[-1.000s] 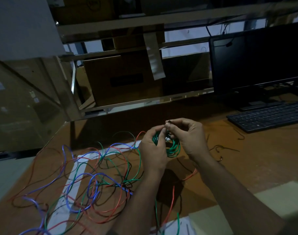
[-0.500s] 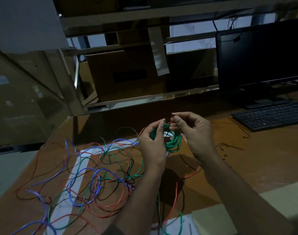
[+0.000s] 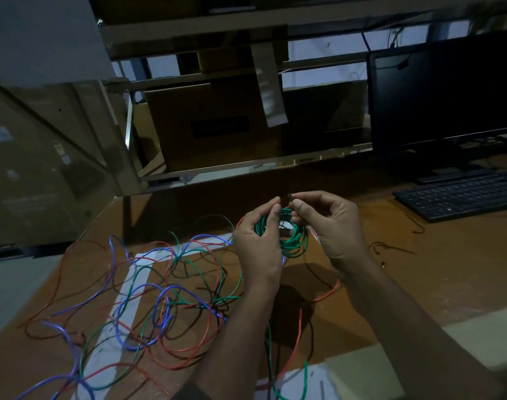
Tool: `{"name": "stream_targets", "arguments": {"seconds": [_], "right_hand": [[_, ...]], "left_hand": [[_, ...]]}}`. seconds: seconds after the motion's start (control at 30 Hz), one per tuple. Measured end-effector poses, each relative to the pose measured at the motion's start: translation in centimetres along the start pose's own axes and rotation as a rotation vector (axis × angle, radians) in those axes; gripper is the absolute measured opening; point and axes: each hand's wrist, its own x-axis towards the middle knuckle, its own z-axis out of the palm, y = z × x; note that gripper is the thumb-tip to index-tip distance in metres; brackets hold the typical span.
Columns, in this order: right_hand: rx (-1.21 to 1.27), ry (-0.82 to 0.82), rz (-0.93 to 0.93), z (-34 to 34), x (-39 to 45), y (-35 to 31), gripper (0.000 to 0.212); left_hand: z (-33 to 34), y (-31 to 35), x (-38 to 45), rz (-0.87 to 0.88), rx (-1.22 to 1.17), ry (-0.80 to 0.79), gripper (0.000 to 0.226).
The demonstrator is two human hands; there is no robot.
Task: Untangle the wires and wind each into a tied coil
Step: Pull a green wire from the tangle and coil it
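- Your left hand (image 3: 256, 243) grips the small green coil of thin insulated wire (image 3: 287, 236), fingers curled round its left side, holding it up above the brown wooden desk (image 3: 437, 272).
- Your right hand (image 3: 330, 223) pinches the dark tip of the wire's free end (image 3: 290, 195) just above the coil, thumb against forefinger.
- A moment ago that pinch sat lower, tight against the top of the coil; now it has lifted slightly up and away, with the tip showing clear of your fingers.
- By my reading you're drawing the tail out to wrap or tuck it round the loops — this coil looks wound, and the tie is the step in hand.
- Plenty left: the loose tangle of blue, red, green and black wires (image 3: 165, 298) sprawls over the desk to the near left, crossing a white tape stripe (image 3: 131, 287), not yet sorted.
- More red and green strands trail off the near edge between your forearms.
- Far right stand a black computer monitor (image 3: 448, 99), screen dark, and a black keyboard (image 3: 460, 194).
- Writing: none readable. The brown cardboard box (image 3: 206, 122) behind the desk bears a dark patch, too dim to make out.
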Motion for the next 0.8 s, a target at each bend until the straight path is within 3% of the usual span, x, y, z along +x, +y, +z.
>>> {"name": "stream_targets", "arguments": {"seconds": [0.8], "right_hand": [[0.019,0.032,0.036,0.03,0.02,0.32,0.010]], "left_hand": [[0.21,0.03,-0.03,0.033,0.019,0.015,0.012]]}}
